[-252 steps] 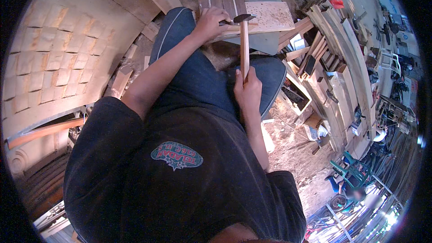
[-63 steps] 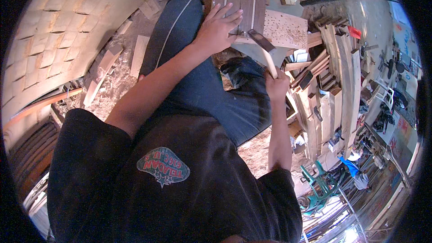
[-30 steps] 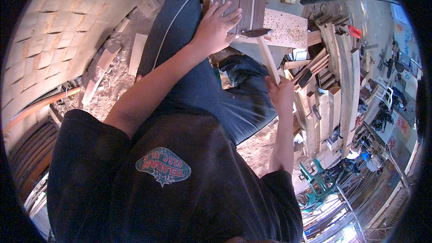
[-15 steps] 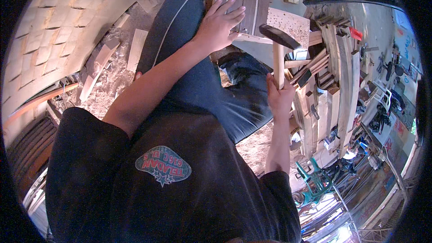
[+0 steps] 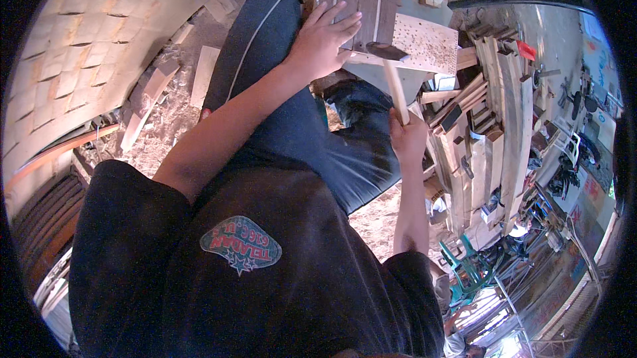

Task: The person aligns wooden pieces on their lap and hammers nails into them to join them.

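Note:
My left hand lies with spread fingers on the left edge of a dark brown planked wooden piece with pale strips between its boards. My right hand is wrapped round the lower part of a hammer's pale wooden handle. The dark hammer head is over the near right corner of the planked piece, beside a pale board dotted with small holes or marks. Whether the head touches the wood I cannot tell.
Several stacked timber lengths stand to the right. Pale wood offcuts lie among shavings at the left, near a large woven panel. A green plastic chair is at the lower right, with another person partly showing beyond it.
The hammer has swung left and down toward the planked piece, my right hand shifting slightly left with it. My left hand stays in place. Another person has come into view at the lower right.

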Motion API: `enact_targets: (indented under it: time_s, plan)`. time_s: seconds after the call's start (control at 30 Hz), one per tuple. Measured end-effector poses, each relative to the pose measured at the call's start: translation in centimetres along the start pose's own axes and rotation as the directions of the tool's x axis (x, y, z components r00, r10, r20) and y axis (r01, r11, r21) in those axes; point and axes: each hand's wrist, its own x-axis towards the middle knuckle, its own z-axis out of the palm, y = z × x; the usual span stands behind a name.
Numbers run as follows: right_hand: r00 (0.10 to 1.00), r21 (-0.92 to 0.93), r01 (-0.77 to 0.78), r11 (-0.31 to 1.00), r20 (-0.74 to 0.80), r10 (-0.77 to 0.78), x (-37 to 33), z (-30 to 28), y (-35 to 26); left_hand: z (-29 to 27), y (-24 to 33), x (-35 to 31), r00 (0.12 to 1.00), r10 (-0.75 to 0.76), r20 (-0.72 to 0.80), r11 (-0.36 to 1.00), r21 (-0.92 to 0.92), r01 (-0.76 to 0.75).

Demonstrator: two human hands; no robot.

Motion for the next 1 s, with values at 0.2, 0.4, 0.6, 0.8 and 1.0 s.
enact_targets:
  time_s: [0.2, 0.4, 0.6, 0.8, 1.0]
  plan:
    - [0.996, 0.170, -0.023, 0.985, -0.080, 0.037, -0.1, 1.0, -0.5, 0.3, -0.5, 0.0, 0.999, 0.014, -0.051, 1.000, -0.024, -0.015]
    - [0.998, 0.097, -0.004, 0.995, -0.067, 0.010, -0.4, -0.3, -1.7, 0.1, -0.2, 0.3, 0.999, 0.019, -0.036, 1.000, -0.003, -0.019]
    - [0.996, -0.116, 0.039, 0.993, -0.075, -0.048, 0.3, 1.4, 1.1, 0.0, -0.3, 0.1, 1.000, 0.022, 0.009, 1.000, 0.011, -0.022]
    - [0.995, 0.141, -0.003, 0.990, -0.100, 0.018, 0.0, 1.1, -0.2, 0.2, -0.4, -0.1, 0.999, 0.025, -0.024, 1.000, 0.004, -0.025]
    - [0.996, 0.088, 0.009, 0.996, -0.086, -0.001, -0.3, 0.4, -1.0, 0.1, -0.3, 0.2, 0.999, 0.040, -0.001, 0.999, 0.013, -0.040]
